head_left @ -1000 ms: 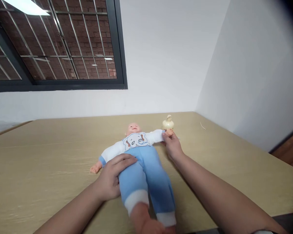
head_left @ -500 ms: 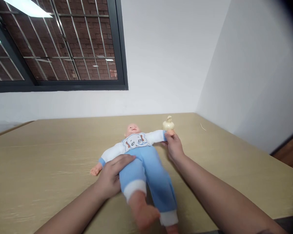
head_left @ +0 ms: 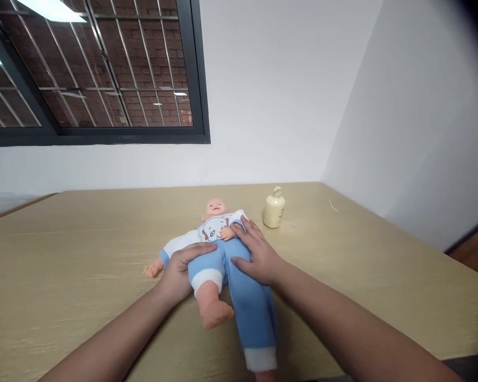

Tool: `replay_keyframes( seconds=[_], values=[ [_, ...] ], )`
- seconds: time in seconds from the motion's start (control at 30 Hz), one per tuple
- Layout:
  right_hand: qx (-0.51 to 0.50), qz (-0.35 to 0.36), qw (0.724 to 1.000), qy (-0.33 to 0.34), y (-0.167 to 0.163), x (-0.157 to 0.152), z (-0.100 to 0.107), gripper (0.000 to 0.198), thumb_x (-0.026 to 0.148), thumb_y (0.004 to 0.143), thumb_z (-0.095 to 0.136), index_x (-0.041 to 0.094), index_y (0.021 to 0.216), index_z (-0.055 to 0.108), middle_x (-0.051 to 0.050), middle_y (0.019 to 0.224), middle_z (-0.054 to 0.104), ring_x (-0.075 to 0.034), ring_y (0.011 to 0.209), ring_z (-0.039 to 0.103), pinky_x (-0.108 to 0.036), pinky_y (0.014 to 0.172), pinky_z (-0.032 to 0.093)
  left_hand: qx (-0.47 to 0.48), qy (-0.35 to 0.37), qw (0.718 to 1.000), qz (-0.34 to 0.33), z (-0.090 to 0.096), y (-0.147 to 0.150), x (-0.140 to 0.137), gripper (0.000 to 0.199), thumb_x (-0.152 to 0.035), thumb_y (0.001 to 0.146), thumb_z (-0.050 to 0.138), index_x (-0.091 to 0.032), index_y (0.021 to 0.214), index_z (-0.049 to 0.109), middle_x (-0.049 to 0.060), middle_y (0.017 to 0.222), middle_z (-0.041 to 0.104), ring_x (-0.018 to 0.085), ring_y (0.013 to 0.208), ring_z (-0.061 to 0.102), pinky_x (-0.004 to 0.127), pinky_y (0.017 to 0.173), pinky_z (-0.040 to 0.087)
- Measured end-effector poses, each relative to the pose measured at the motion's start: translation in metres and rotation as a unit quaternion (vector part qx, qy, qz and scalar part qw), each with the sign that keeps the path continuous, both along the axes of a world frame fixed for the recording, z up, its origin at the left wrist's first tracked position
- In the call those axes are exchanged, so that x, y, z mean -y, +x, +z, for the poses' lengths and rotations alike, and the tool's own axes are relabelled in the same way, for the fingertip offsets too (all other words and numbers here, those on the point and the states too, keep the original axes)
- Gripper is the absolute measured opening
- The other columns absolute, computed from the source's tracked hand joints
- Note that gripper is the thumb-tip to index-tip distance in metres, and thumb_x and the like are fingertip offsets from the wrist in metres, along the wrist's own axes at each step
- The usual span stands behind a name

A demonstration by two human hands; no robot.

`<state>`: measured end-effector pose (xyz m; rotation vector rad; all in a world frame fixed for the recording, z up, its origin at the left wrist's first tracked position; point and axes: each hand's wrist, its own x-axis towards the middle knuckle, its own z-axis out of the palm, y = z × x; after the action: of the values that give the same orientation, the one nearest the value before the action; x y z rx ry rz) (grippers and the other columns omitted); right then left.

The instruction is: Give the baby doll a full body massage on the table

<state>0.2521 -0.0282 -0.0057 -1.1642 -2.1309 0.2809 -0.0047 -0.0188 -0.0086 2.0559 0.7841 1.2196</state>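
Observation:
A baby doll in a white top with an elephant face and blue trousers lies on its back, head toward the wall. Its bent leg, with the bare foot raised, is held at the thigh by my left hand; the thumb side lies on top and the other fingers are mostly hidden. My right hand rests with fingers spread on the doll's hip and sleeve. Under those fingertips, the doll's arm is folded across its belly. The doll's other arm stretches out to the left. Beyond my right hand stands a cream pump bottle, upright and untouched.
The doll lies on a wood-coloured table. A small pale scrap sits near the bottle, and a thin white strand lies farther right. White walls and a dark-framed barred window rise behind.
My right hand has brought the doll's arm in from beside the bottle onto its belly and now lies spread there. The doll's raised foot has shifted up and left. The bottle is now uncovered.

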Motion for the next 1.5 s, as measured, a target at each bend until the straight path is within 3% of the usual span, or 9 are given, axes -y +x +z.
replay_keyframes(
  seconds=[0.2,0.33,0.5,0.67,0.8,0.93,1.1,1.27,1.5],
  values=[
    [-0.238,-0.067,0.969,-0.009,0.013,-0.016,-0.010,0.084,0.040,0.083,0.068,0.029,0.155,0.026,-0.007,0.160,0.033,-0.028,0.146,0.034,-0.049,0.117,0.032,-0.098,0.079,0.992,0.007,0.010,-0.006,0.013,0.068,-0.027,0.075,0.077,-0.026,0.138,0.053,0.011,0.131,0.064,0.030,0.116,0.063,0.048,0.100,0.050],
    [-0.447,-0.165,0.877,-0.067,0.031,-0.041,-0.015,0.066,0.043,0.079,0.071,0.028,0.138,0.047,-0.007,0.134,0.061,-0.027,0.120,0.060,-0.044,0.102,0.050,-0.164,0.157,0.973,-0.033,0.015,-0.003,0.020,0.066,-0.027,0.079,0.072,-0.028,0.140,0.048,0.011,0.128,0.063,0.028,0.115,0.062,0.046,0.097,0.051],
    [-0.624,-0.211,0.712,-0.242,0.046,-0.060,-0.022,0.033,0.040,0.085,0.060,0.027,0.115,0.055,-0.006,0.112,0.071,-0.023,0.093,0.072,-0.042,0.075,0.062,-0.226,0.251,0.940,-0.037,0.012,0.002,0.026,0.075,-0.029,0.081,0.071,-0.027,0.148,0.038,0.014,0.137,0.056,0.030,0.121,0.058,0.047,0.101,0.049],
    [-0.630,-0.215,0.684,-0.299,0.055,-0.065,-0.025,0.021,0.028,0.085,0.058,0.020,0.104,0.059,-0.011,0.094,0.074,-0.025,0.077,0.074,-0.047,0.071,0.062,-0.233,0.291,0.928,-0.005,0.007,0.004,0.029,0.082,-0.028,0.081,0.069,-0.027,0.152,0.029,0.016,0.139,0.054,0.032,0.123,0.057,0.048,0.099,0.050],
    [-0.633,-0.220,0.704,-0.237,0.051,-0.061,-0.022,0.028,0.037,0.087,0.059,0.023,0.111,0.058,-0.008,0.108,0.072,-0.022,0.089,0.073,-0.040,0.075,0.063,-0.209,0.242,0.947,-0.009,0.007,0.002,0.028,0.078,-0.024,0.083,0.066,-0.028,0.151,0.029,0.014,0.136,0.057,0.029,0.122,0.059,0.046,0.099,0.051],
    [-0.520,-0.142,0.839,-0.080,0.034,-0.043,-0.015,0.057,0.045,0.085,0.066,0.029,0.136,0.047,-0.006,0.138,0.059,-0.024,0.122,0.060,-0.042,0.094,0.056,-0.149,0.161,0.976,-0.001,0.011,0.002,0.024,0.074,-0.022,0.083,0.067,-0.029,0.148,0.033,0.012,0.131,0.060,0.027,0.116,0.062,0.044,0.096,0.052],
    [-0.190,-0.032,0.981,0.003,0.010,-0.011,-0.007,0.083,0.044,0.085,0.069,0.034,0.155,0.027,-0.004,0.163,0.025,-0.029,0.151,0.021,-0.053,0.122,0.021,-0.088,0.094,0.992,-0.012,0.008,0.001,0.012,0.056,-0.024,0.082,0.070,-0.025,0.136,0.055,0.012,0.128,0.063,0.029,0.117,0.062,0.049,0.101,0.049],
    [-0.019,-0.016,0.999,-0.033,0.002,-0.002,-0.006,0.080,0.054,0.083,0.068,0.040,0.153,0.030,0.003,0.167,-0.005,-0.037,0.152,-0.004,-0.063,0.120,0.012,-0.030,0.053,0.997,-0.044,0.004,0.001,0.001,0.034,-0.023,0.084,0.071,-0.024,0.117,0.070,0.011,0.117,0.069,0.027,0.105,0.068,0.046,0.094,0.054],
    [-0.035,-0.026,0.998,-0.035,0.003,-0.003,-0.008,0.079,0.052,0.085,0.066,0.038,0.154,0.030,-0.001,0.167,0.000,-0.035,0.153,0.003,-0.059,0.120,0.015,-0.094,0.077,0.993,-0.007,0.011,-0.001,0.010,0.042,-0.022,0.081,0.069,-0.023,0.122,0.064,0.009,0.116,0.070,0.026,0.103,0.068,0.045,0.093,0.054]
  ],
)
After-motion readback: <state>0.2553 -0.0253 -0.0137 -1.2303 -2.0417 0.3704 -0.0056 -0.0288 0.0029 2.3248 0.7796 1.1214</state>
